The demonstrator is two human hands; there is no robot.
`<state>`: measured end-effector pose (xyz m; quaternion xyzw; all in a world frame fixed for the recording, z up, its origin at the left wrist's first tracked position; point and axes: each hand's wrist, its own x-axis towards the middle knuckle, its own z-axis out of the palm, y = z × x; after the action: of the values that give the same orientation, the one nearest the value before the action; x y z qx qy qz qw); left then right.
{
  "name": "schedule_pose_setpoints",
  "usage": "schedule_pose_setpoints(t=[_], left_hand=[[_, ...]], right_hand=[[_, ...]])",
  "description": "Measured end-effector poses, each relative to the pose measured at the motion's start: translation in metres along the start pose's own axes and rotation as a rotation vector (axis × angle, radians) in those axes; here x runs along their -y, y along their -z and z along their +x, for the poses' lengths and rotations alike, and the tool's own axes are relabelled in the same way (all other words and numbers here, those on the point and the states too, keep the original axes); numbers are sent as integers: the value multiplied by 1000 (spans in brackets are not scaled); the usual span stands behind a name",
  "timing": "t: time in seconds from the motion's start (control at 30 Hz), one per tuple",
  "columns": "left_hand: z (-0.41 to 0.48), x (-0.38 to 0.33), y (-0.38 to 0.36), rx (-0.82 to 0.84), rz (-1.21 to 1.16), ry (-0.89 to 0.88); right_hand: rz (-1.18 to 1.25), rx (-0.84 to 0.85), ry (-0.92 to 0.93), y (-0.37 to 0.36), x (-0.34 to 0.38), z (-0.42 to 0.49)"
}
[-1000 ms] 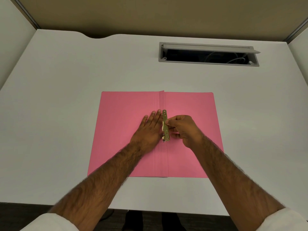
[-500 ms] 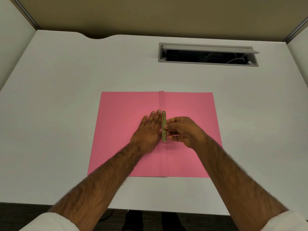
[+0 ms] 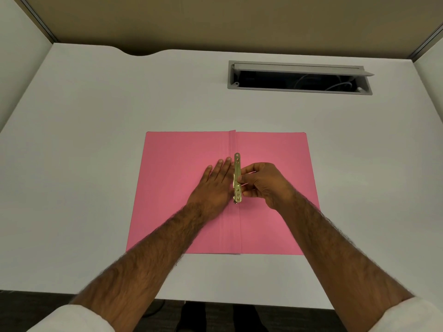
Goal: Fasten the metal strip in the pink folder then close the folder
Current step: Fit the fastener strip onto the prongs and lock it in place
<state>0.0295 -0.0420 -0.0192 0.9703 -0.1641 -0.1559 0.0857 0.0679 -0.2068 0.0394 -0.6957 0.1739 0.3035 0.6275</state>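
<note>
The pink folder [image 3: 182,168] lies open and flat on the white desk, its spine fold running toward me down the middle. A gold metal strip [image 3: 237,168] with small holes lies lengthwise just right of the spine. My left hand [image 3: 213,185] rests flat, fingers spread, on the left leaf beside the strip. My right hand [image 3: 261,183] pinches the strip's middle between thumb and fingers. The strip's lower end shows a small dark prong at the fold.
The white desk [image 3: 96,140] surrounds the folder. An open grey cable tray [image 3: 299,77] with wires inside is recessed at the back right. Partition walls stand at both sides, and the desk's near edge is below my forearms.
The strip has turned from slightly tilted to straight along the spine, and my right hand's fingers have shifted their pinch on it. My left hand has stayed put.
</note>
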Motion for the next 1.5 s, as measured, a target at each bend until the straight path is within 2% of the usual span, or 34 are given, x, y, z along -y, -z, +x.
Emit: schedule_pose_setpoints(t=[0.4, 0.73, 0.87, 0.97, 1.13, 1.4, 1.5], left_hand=[[1, 4, -5, -41, -2, -2], [10, 13, 0, -73, -143, -55], [13, 21, 0, -120, -121, -76], [13, 20, 3, -158, -198, -52], [14, 17, 12, -195, -274, -53], [6, 15, 9, -266, -192, -176], [5, 11, 9, -193, -180, -124]], right_hand=[[-29, -53, -9, -8, -13, 2], [-26, -89, -9, -14, -13, 3], [-42, -105, -24, -16, -14, 3], [-45, -110, -13, -19, -15, 4], [-101, -164, -1, -19, -20, 6], [-248, -238, 27, -19, -28, 10], [-357, -278, 70, -19, -29, 10]])
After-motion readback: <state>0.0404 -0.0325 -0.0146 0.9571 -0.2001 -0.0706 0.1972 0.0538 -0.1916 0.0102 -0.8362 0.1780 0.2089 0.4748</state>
